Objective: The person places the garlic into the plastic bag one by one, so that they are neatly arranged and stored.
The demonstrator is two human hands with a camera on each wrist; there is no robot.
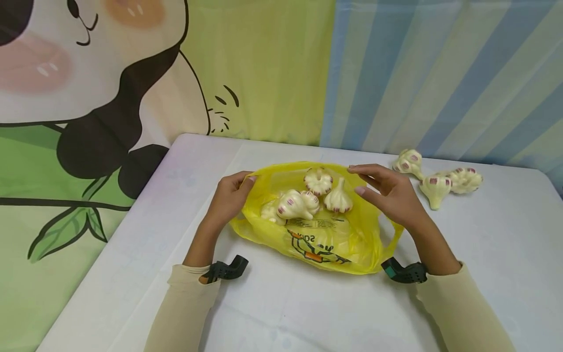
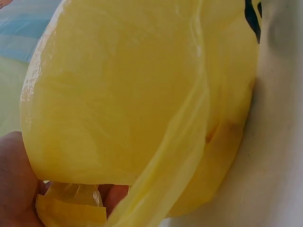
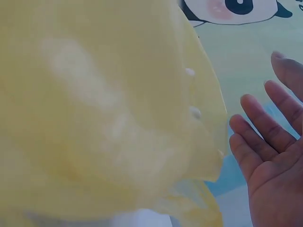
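A yellow plastic bag point(image 1: 272, 242) lies spread wide at its mouth on the table. Several garlic bulbs point(image 1: 293, 204) are inside it, most of them toward the back and left. My left hand point(image 1: 228, 198) grips the bag's left rim, thumb over the edge; in the left wrist view, the bag point(image 2: 109, 94) covers most of its fingers. At the right rim is my right hand point(image 1: 391, 193), fingers extended. The right wrist view shows its palm point(image 3: 274, 175) holding nothing and standing apart from the bag point(image 3: 104, 94).
Three more garlic bulbs point(image 1: 435, 188) lie close together on the table, beyond and right of my right hand. A white cloth covers the table point(image 1: 286, 313). Behind it hangs a curtain point(image 1: 272, 73) with a panda print and blue stripes.
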